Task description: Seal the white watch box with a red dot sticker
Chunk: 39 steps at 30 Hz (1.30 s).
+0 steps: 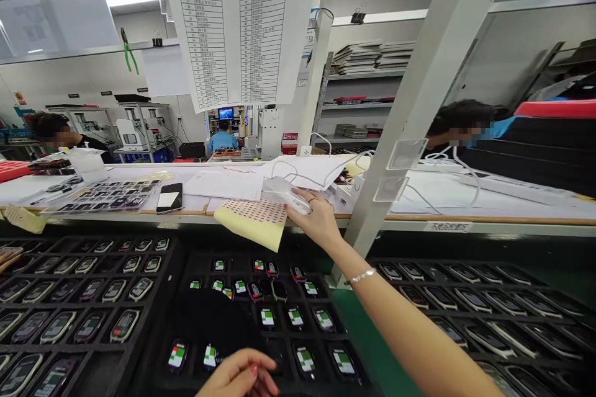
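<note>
My right hand (pixel 319 214) reaches out to the shelf ledge, its fingers closed around a white, rounded plastic object (pixel 299 203). Beside it, a yellow-backed sheet of small red stickers (pixel 254 214) hangs over the ledge's front edge. Low in the view is my left hand (pixel 244 375), fingers apart and loosely bent, with nothing visible in it. It hovers over a black foam tray (pixel 288 338) of smartwatches, several with lit green, white and red screens, such as one watch (pixel 305 360). A dark rounded shape (pixel 216 316) covers part of this tray.
More trays of watches stand at left (pixel 60 291) and right (pixel 484 291). The ledge carries a phone (pixel 169 198), clear trays of small black parts (pixel 109 195), papers (pixel 223 186) and white cables. A slanted white post (pixel 419 87) rises right of my right arm. Other people sit beyond.
</note>
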{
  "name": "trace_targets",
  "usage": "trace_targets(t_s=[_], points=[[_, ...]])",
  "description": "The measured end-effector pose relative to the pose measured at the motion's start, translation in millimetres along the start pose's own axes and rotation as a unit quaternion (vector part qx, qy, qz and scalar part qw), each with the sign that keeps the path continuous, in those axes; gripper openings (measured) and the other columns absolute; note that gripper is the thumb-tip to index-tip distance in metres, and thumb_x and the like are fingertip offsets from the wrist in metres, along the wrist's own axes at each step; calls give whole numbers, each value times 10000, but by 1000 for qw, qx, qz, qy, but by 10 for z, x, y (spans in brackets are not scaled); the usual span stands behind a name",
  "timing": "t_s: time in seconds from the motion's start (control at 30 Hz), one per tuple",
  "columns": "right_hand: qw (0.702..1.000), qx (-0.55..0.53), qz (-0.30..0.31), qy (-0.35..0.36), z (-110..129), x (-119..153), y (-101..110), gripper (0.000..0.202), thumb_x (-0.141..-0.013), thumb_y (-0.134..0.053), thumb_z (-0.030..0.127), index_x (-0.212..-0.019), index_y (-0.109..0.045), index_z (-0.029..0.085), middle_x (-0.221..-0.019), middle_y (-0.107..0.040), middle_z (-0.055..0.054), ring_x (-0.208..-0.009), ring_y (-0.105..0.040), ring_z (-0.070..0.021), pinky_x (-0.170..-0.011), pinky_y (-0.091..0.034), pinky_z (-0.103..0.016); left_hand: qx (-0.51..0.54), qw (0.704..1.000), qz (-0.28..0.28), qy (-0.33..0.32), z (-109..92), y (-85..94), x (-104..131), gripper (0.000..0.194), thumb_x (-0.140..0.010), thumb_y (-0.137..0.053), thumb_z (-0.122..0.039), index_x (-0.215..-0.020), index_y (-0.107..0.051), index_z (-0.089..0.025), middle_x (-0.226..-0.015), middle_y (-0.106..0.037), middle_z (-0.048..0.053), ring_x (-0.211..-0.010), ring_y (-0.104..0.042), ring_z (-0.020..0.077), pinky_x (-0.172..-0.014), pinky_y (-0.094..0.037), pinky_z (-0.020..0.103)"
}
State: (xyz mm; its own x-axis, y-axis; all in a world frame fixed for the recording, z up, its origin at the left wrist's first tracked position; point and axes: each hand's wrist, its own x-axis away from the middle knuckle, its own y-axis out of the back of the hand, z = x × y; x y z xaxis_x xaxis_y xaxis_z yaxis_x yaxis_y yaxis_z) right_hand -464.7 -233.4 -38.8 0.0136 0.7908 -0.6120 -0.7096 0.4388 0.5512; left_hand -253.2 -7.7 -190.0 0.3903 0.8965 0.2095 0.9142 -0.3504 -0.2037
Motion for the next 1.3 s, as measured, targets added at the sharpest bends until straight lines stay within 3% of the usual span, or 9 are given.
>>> trace_targets(t_s=[0.27,0.3,0.47,0.63,0.73,0.8,1.0,1.23,1.3], points=[[961,-258,62,-74,162,397,139,689,-752,-492,610,-1231,-572,121,-1204,-617,-159,-1083,-588,-317,-885,-487,-431,0,976,-116,-187,-616,29,-226,503,-912,-554,-477,-1369,-460,-289,-1317,-520,103,-1193,-522,229,-962,-481,378],[933,-328,100,-105,202,530,132,677,-786,-441,622,-1247,-545,136,-1200,-622,-155,-1033,-618,-303,-807,-515,-407,9,972,-115,-204,-691,-21,-246,513,-920,-544,-467,-1390,-434,-295,-1366,-489,103,-1246,-493,240,-998,-469,393],[603,-687,257,-312,410,1294,-13,505,-778,-642,570,-1120,-627,198,-1117,-662,-120,-902,-648,-251,-727,-514,-328,45,953,-114,-277,-881,-293,-326,594,-940,-477,-524,-1448,-318,-260,-1493,-377,100,-1385,-367,242,-1141,-377,396],[548,-709,297,-330,523,1716,-196,449,-748,-774,494,-1053,-695,174,-1045,-678,-100,-864,-624,-219,-691,-519,-281,70,946,-221,-225,-845,-353,-297,552,-829,-668,-506,-1225,-428,-207,-1083,-631,64,-925,-627,156,-651,-551,201],[486,-727,368,-316,608,1773,-248,443,-825,-660,566,-1067,-695,197,-957,-682,-87,-727,-625,-203,-581,-509,-269,45,945,-272,-178,-891,-310,-189,552,-804,-659,-569,-1143,-424,-202,-818,-598,-2,-523,-503,81,-371,-426,179],[493,-732,381,-276,683,1776,-268,445,-847,-625,587,-1069,-695,207,-955,-675,-88,-737,-627,-212,-582,-507,-278,28,943,-283,-174,-998,-280,-106,613,-814,-640,-575,-1235,-376,-217,-771,-575,-26,-448,-436,59,-341,-409,177],[687,-652,287,-146,888,1717,-334,517,-850,-704,541,-1280,-600,275,-1232,-595,-84,-1002,-596,-260,-814,-525,-367,31,900,-307,-308,-1386,-213,-27,822,-816,-687,-479,-1446,-205,-262,-1408,-468,122,-1147,-589,209,-865,-565,253],[750,-615,232,-74,1087,1549,-219,526,-884,-680,529,-1352,-561,321,-1370,-513,-43,-1210,-502,-269,-1013,-465,-388,-2,875,-313,-370,-1617,-220,-105,785,-777,-706,-524,-1380,-358,-161,-1403,-478,166,-1280,-507,290,-1038,-488,336],[723,-642,228,-113,1057,1496,-176,525,-840,-734,513,-1300,-609,296,-1311,-559,-58,-1165,-535,-275,-990,-486,-389,-2,880,-292,-375,-1593,-237,-123,825,-779,-719,-490,-1434,-322,-182,-1421,-470,142,-1272,-513,275,-1017,-498,310]])
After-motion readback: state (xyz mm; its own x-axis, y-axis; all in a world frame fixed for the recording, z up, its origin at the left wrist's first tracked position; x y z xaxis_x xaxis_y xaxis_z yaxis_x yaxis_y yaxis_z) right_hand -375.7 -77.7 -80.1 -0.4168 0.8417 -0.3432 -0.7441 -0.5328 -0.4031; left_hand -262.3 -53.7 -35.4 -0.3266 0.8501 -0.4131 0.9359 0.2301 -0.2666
